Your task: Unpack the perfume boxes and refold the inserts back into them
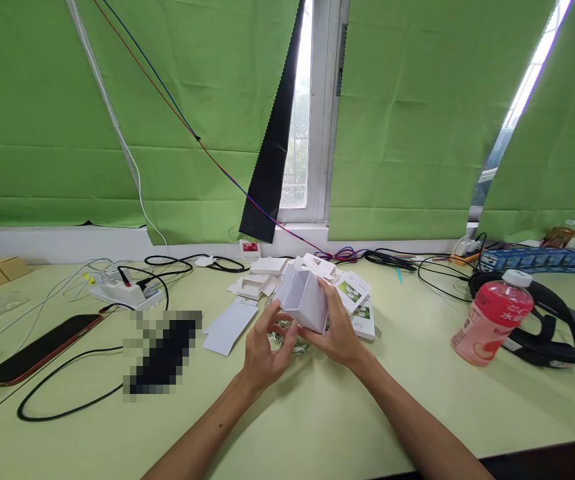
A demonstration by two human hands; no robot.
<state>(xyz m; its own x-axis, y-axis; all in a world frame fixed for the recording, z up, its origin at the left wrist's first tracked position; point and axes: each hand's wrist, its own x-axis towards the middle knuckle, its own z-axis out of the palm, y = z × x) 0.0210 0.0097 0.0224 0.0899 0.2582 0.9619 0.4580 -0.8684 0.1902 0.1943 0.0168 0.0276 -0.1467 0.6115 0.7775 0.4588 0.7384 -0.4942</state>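
A small white cardboard box (307,301) is held up in front of me, tilted, with a flap standing out at its upper left. My right hand (341,328) grips it from the right, fingers along its side and thumb underneath. On the left, my left hand (267,347) has its curled fingertips and thumb at the box's near left edge. Behind and below the hands, partly hidden, lie small shiny greenish pieces (295,343) that I cannot make out. Around them spreads a pile of white boxes, some printed with a green picture (351,292), and a flat white card (230,327).
A pink drink bottle (492,320) and a black headset (550,333) stand to the right. At left are a power strip (127,293), a phone (42,350), a blurred dark object (162,357) and looping cables. More black cables (387,259) run along the wall.
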